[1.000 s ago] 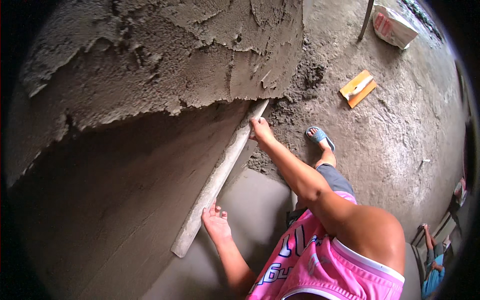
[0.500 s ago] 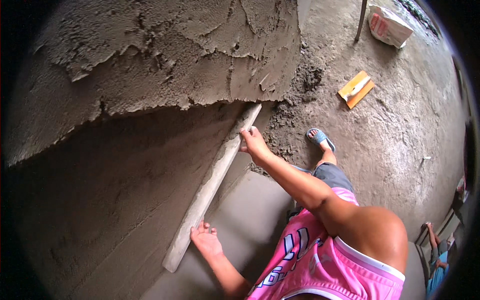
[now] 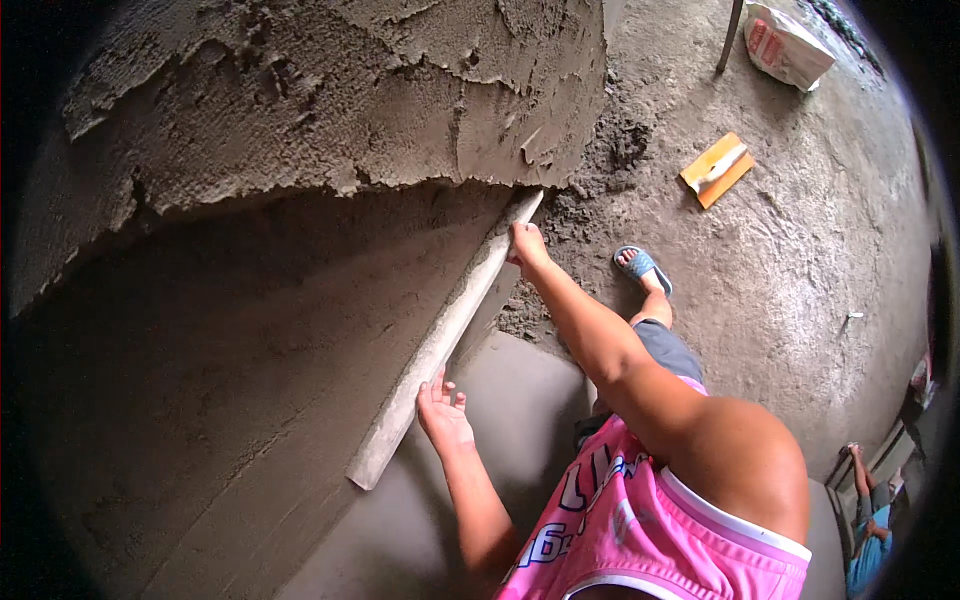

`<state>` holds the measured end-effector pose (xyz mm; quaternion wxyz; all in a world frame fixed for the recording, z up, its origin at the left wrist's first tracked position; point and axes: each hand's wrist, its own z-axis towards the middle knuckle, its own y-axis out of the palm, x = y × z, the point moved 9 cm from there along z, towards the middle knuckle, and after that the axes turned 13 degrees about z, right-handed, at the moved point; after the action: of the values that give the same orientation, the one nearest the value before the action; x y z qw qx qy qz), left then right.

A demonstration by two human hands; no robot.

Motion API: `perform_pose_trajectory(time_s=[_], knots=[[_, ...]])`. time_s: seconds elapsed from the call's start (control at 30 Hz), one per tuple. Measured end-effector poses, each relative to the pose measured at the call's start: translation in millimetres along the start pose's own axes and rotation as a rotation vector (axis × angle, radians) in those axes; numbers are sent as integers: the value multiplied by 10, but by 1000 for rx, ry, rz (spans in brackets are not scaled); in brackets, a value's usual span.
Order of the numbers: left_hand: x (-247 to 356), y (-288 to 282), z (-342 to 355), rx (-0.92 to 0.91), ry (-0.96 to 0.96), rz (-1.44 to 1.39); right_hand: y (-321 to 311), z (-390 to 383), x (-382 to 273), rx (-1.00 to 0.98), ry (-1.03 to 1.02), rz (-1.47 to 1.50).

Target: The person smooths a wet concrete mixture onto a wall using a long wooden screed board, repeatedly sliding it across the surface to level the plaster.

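Note:
A long, pale, mortar-smeared straightedge board [image 3: 440, 335] lies slantwise against the wet plaster wall [image 3: 250, 330]. Near its upper end, my right hand [image 3: 527, 246] grips the edge with the thumb on the near face; the other fingers are mostly hidden behind. Farther down, my left hand [image 3: 446, 412] rests against the board's lower edge, palm turned up and fingers apart, not wrapped round it. The board's top end meets the ragged lower rim of a thick, rough mortar coat [image 3: 380, 110].
A smooth grey block or ledge [image 3: 515, 385] stands beside my left forearm. Crumbled mortar [image 3: 590, 190] lies along the wall's foot. On the floor are an orange float [image 3: 717, 170] and a pale sack [image 3: 787, 47] near an upright pole [image 3: 732, 35]. Another person [image 3: 872, 530] is at the far right.
The board has shifted up and to the right along the wall, toward the rough mortar rim. Both hands have moved up with it.

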<state>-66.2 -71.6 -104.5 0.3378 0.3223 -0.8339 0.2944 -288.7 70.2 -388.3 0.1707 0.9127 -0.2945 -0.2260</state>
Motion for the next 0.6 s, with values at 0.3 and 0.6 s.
perform_pose_trajectory(time_s=[0.3, 0.6], knots=[[238, -375, -196, 36, 29, -29, 316, -600, -279, -40, -8, -132], [658, -734, -465, 96, 80, -44, 676, -1244, -447, -84, -71, -58]])
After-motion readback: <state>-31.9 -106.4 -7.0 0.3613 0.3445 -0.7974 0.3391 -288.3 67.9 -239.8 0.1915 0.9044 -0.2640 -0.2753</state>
